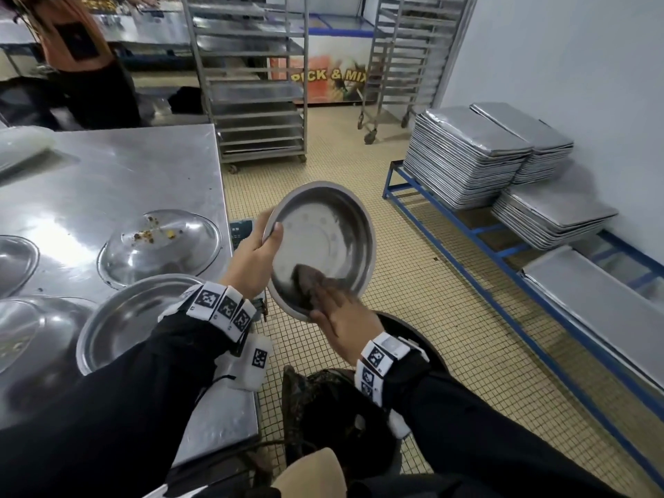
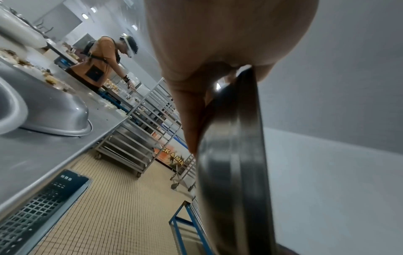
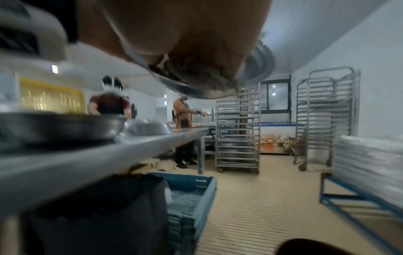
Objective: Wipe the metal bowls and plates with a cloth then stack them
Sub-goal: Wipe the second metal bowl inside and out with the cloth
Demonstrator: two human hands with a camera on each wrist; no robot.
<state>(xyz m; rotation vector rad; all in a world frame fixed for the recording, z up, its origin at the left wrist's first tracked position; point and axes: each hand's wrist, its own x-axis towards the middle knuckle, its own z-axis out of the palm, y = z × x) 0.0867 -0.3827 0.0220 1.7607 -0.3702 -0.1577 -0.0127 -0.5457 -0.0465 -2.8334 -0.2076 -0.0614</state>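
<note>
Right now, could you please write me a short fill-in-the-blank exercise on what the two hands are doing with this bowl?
1. The left hand grips the metal bowl by its ____.
2. The right hand presses a ____ inside the bowl.
3. The upturned bowl on the table carries food ____.
4. The bowl is held over the ____, not the table.

Missing words: rim; cloth; scraps; floor

Bowls (image 1: 158, 242) on table (image 1: 118, 174), tray stacks (image 1: 467, 156) right.
</note>
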